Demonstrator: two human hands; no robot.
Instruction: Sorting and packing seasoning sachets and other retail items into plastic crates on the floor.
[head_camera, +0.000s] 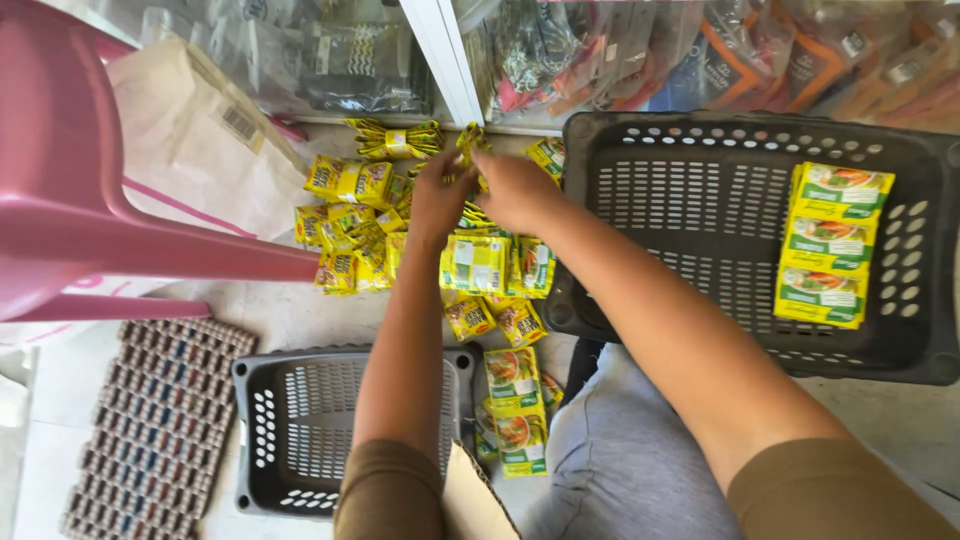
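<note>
Small yellow foil sachets (372, 232) – most loose on floor, one neat stack (832, 243) in big dark plastic basket (700, 210); smaller basket (300, 420) empty. Left hand (437, 195), right hand (512, 188) – both pinched on sachet strip (470, 140) above pile.

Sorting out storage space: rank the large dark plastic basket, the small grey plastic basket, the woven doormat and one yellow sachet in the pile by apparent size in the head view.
1. Large dark plastic basket
2-3. Small grey plastic basket and woven doormat: look alike, unranked; both partly cut off or hidden.
4. Yellow sachet
</note>
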